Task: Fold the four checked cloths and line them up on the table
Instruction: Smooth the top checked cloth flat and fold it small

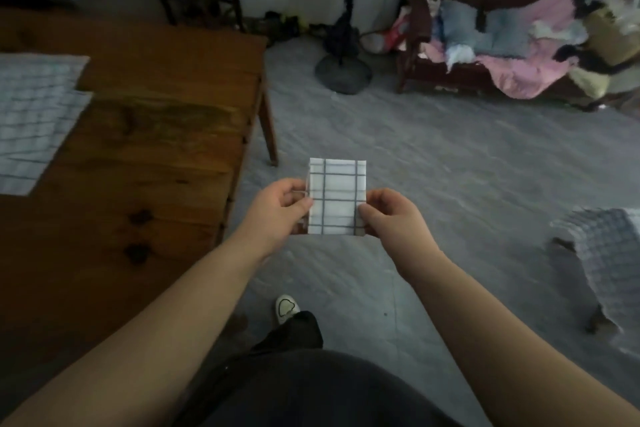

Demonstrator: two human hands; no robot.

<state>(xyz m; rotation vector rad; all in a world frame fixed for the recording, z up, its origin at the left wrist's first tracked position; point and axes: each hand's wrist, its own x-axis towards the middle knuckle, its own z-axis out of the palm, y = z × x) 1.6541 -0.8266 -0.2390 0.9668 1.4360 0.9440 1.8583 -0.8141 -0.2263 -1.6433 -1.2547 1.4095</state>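
Two-hand grip: left hand point(282, 206) and right hand point(388, 213) each pinch one side edge of the folded cloth point(337, 198). Thumbs are on the near face and fingers curl behind, so both hands are holding and neither is free.
Cloth location: in the air between the hands, over the floor point(450, 166), just off the right edge of the surface point(156, 149) and not touching it.
Key relation: the surface lies to the cloth's left, and the left hand is nearer to it.
Long axis: points away from the person; the hands hold the long sides.
Shape/material: small squared rectangle in several layers. Thin white woven fabric with dark grid lines.
Other cloths: flat checked cloths point(34, 114) lie spread and overlapping at the surface's left; probably two. A draped checked cloth point(602, 253) hangs over something low at far right, blurred.
Surface texture: dark knotty wood planks.
Next move (judgement): carry it left and set it flat on bare wood.
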